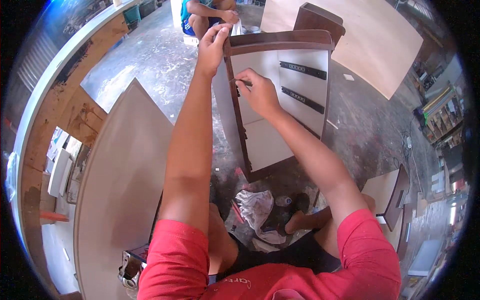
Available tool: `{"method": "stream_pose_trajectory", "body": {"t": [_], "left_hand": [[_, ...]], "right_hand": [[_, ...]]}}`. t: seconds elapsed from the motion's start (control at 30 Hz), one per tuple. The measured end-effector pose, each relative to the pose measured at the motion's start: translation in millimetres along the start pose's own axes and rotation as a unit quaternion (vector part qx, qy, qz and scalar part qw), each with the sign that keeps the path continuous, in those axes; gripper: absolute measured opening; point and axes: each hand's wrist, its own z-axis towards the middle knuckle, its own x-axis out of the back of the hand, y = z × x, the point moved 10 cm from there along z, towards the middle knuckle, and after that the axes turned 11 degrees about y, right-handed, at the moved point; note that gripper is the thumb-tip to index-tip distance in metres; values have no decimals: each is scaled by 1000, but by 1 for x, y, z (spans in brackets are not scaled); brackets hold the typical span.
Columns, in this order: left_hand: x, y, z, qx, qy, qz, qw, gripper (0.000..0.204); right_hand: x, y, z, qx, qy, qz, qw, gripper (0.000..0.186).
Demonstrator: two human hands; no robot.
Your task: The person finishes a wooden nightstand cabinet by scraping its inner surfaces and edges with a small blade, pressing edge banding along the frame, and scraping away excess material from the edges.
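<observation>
In front of me stands a drawer cabinet (282, 42) with a dark brown frame and pale inner panels. Black drawer slides (302, 70) are fixed along its right inner wall. My left hand (214, 46) grips the cabinet's upper left corner, fingers bent at the edge. At the left front edge, a little lower, my right hand (257, 90) is closed in a pinch. Something small and dark shows between its fingertips, too little of it visible to name. Dark, uneven patches run down that left edge below the right hand.
A crumpled white cloth (255, 207) lies on the floor between my legs, a clear bottle (283, 201) beside it. Large pale boards lean at left (125, 175) and lie at the far right (370, 40). A co-worker (200, 20) sits beyond the cabinet. A drawer (392, 200) rests at right.
</observation>
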Motion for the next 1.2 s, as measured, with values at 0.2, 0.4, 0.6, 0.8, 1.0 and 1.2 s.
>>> {"method": "stream_pose_trajectory", "body": {"t": [0.2,0.4,0.6,0.8,1.0,1.2], "left_hand": [[2,-11,11,6,13,-4,1000,32],[9,-12,23,-47,12,21,999,31],[6,-14,30,-30,0,-1,1000,31],[0,-2,31,-87,-28,-37,995,32],[3,-8,34,-75,-14,-28,997,32],[5,-10,34,-91,-2,4,996,30]], "right_hand": [[0,-1,-26,66,11,-54,996,15],[-7,7,-52,43,-18,-56,997,15],[-13,21,-90,89,-50,-91,991,14],[-19,38,-132,95,-106,-120,982,14],[-20,49,-164,92,-112,-130,981,12],[-18,51,-201,103,-118,-113,981,12]]}}
